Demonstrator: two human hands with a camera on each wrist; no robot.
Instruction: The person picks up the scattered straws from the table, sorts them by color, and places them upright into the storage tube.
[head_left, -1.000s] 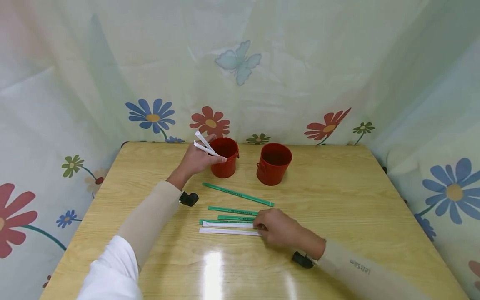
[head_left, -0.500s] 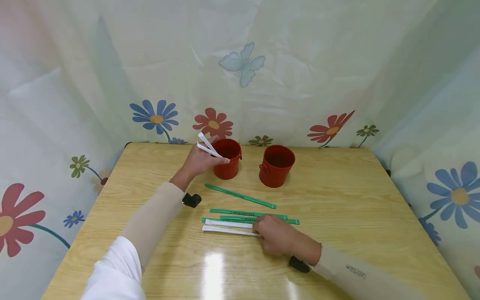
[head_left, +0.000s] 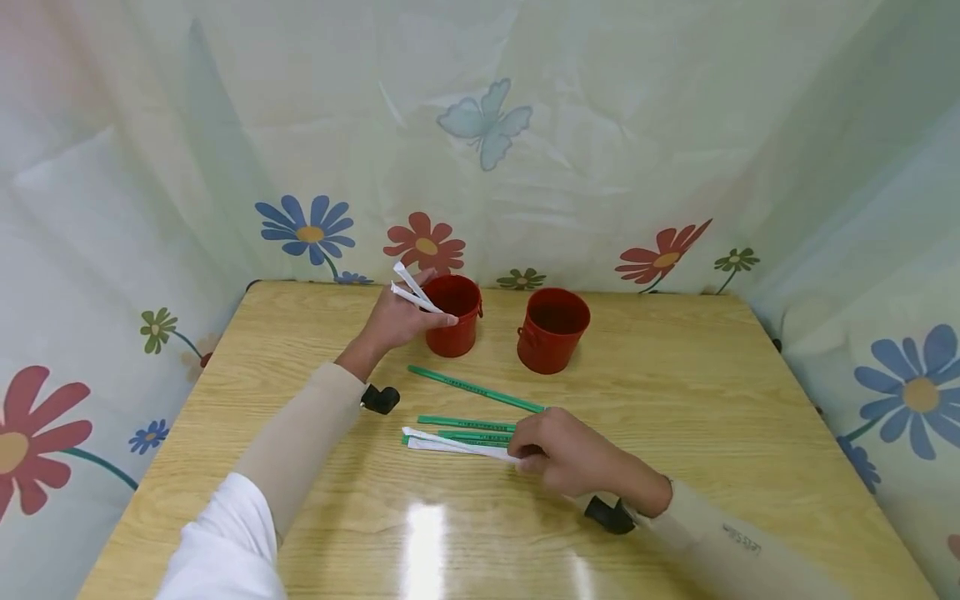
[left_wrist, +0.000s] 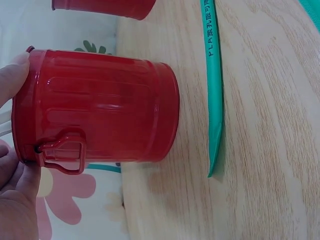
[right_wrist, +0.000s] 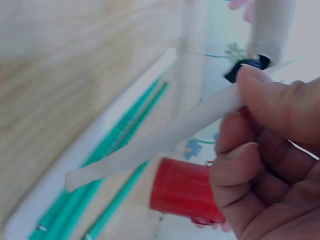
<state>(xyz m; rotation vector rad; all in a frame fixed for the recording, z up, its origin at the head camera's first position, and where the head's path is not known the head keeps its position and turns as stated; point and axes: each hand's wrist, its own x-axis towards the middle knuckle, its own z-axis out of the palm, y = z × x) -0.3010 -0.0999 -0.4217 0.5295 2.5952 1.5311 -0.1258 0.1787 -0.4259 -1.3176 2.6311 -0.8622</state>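
My left hand (head_left: pixel 401 319) grips the rim of the left red bucket (head_left: pixel 452 340); the left wrist view shows a thumb and fingers on either side of that rim. Two white paper-wrapped straws (head_left: pixel 412 292) lean out of this bucket beside the hand. With thumb and fingers, my right hand (head_left: pixel 570 454) pinches a third white wrapped straw (right_wrist: pixel 165 136), raised off the table at a slant. Below it, another white wrapped straw (right_wrist: pixel 37 205) lies beside several green wrapped straws (head_left: pixel 468 422), whose right ends are partly hidden by the hand.
A second red bucket (head_left: pixel 551 346) stands upright to the right of the first. One green straw (head_left: pixel 472 387) lies apart, angled in front of the buckets. The wooden table (head_left: pixel 690 400) meets a flower-printed curtain (head_left: pixel 570 183) at its back edge.
My right hand has picked up the nearest white straw and lifted it, so in the head view it crosses over the other white one. The left hand and bucket have stayed put.
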